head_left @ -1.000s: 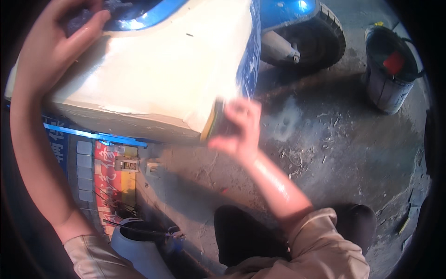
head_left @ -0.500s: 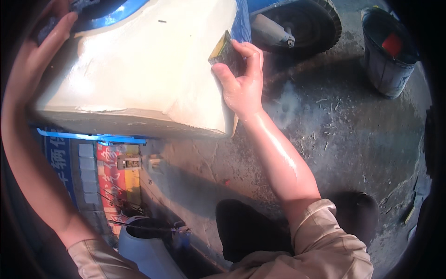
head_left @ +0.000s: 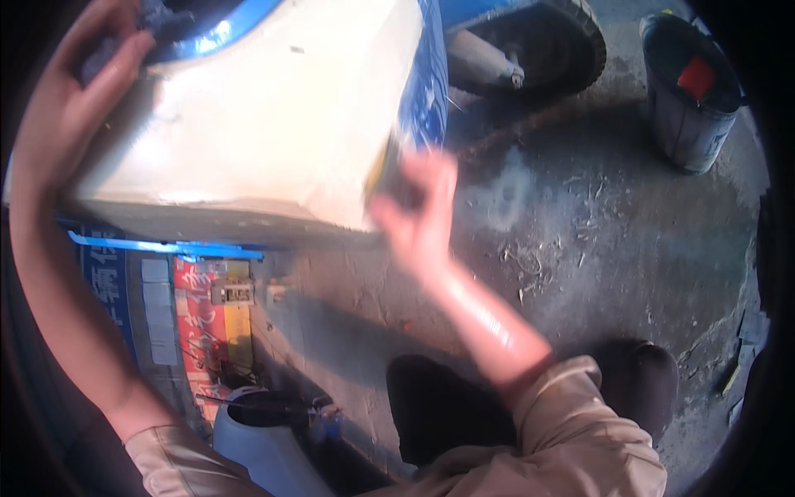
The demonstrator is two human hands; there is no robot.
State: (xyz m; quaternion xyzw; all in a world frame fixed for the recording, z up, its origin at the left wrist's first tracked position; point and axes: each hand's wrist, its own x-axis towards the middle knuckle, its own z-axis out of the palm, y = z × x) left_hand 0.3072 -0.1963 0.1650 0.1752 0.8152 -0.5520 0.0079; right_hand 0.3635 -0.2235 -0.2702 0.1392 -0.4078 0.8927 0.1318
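A large cream-coated vehicle body panel (head_left: 248,124) fills the upper left, with a glossy blue curved edge (head_left: 217,37) at its top. My right hand (head_left: 422,203), smeared by motion, grips a dark sanding block (head_left: 406,186) with a yellowish side. The block lies against the panel's right edge, near its lower corner. At the upper left my left hand (head_left: 87,95) is closed on a crumpled grey-blue wad (head_left: 166,16), beside the blue edge. Whether that wad is cloth or plastic cannot be made out.
A bucket (head_left: 691,108) with a red piece in it stands at the upper right. A dark wheel (head_left: 546,50) is beyond the panel. Small scraps litter the wet concrete floor (head_left: 563,240). A white rounded body part (head_left: 265,455) and a red banner (head_left: 199,315) are lower left.
My right hand has moved down and slightly left along the panel's edge with the sanding block. My left hand has shifted a little to the right, still closed on the wad.
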